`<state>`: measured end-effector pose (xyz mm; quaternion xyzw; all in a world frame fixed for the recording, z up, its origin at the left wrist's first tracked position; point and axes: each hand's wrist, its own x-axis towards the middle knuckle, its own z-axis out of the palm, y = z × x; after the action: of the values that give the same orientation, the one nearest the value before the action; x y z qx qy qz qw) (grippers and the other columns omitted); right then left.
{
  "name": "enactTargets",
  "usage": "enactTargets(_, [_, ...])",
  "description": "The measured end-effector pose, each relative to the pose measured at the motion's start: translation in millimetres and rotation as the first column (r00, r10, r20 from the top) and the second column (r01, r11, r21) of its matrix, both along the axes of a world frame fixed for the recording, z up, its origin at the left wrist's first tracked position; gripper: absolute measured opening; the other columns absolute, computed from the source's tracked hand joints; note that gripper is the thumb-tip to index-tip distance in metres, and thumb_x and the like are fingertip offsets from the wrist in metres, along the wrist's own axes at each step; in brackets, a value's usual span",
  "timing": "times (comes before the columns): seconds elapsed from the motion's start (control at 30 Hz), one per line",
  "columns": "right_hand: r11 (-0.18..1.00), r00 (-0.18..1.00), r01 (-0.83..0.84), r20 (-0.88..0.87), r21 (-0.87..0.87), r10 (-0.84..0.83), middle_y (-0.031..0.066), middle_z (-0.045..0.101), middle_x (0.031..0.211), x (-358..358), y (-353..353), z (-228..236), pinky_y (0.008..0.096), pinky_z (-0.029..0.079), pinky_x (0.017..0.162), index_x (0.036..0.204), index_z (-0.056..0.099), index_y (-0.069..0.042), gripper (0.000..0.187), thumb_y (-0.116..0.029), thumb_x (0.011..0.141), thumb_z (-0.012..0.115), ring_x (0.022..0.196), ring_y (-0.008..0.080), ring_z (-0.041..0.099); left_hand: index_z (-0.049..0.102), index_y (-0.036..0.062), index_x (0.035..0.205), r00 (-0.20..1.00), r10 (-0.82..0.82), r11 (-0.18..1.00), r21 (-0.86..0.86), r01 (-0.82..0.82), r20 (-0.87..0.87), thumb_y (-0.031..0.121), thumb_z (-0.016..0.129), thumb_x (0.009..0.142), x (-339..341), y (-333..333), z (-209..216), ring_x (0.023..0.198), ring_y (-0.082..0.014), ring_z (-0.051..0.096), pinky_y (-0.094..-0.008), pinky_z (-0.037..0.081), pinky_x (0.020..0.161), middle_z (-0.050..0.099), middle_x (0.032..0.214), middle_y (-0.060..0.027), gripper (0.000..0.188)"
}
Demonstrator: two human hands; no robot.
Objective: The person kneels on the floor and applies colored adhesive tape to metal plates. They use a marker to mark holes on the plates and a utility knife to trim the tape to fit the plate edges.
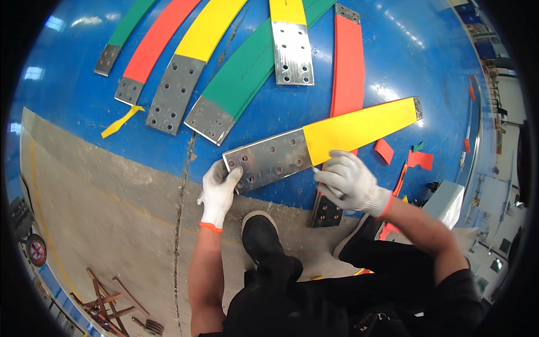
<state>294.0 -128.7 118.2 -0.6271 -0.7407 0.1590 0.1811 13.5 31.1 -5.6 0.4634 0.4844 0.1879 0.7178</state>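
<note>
Head cam: work in hand = yellow-sleeved bar [362, 126], lying across red-sleeved bar [348, 67] over blue surface [410, 62], in front of wearer's feet. L hand [218, 188], gloved, grips near corner of its bare metal end [269, 160], thumb on top. R hand [352, 182], also gloved, at sleeve's edge nr the bare metal, fingers curled; can't tell if pinching sleeve or holding sth small. Done, as far as visible: yellow sleeve on, holes in bare end, far tip bare too. Left, prob.: some finishing at sleeve edge, judging by R hand's spot; can't confirm. Red scraps [384, 151] to R + yellow scrap [122, 122] to L suggest sleeve trimming. Other bars, e.g. wide green bar [238, 78] and upper yellow bar [292, 50], untouched, sleeved w/ bare ends; look at similar stage, approx. Whole-batch progress unclear, several bars cut off by frame.
</note>
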Motion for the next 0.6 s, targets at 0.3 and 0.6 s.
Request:
enactTargets(0.3, [0.954,0.990,0.086,0.133,-0.288,-0.049,0.0076,0.057,0.073,93.7,-118.5,79.3,0.0485,0.053,0.074,0.096,0.067,-0.010,0.024,-0.006,0.077,0.081,0.078,0.0319,0.065,0.061,0.0037,0.142,0.777,0.213,0.811,0.551,0.197,-0.592,0.012,0.083,0.089,-45.0,8.1,42.7,0.091,-0.0264,0.075,-0.0405,0.062,0.083,0.074,0.110,-0.0185,0.058])
enactTargets(0.6, [0.847,0.993,0.107,0.091,-0.521,-0.069,0.0080,0.062,0.067,89.2,-161.9,49.8,0.0437,0.054,0.064,0.116,0.070,-0.008,0.017,-0.015,0.101,0.066,0.064,0.0310,0.067,0.062,0.0087,0.102,0.156,0.056,0.483,0.164,0.860,-0.986,0.031,0.081,0.086,-74.0,-14.2,31.2,0.087,-0.0350,0.073,-0.0470,0.061,0.074,0.066,0.101,-0.0159,0.033])
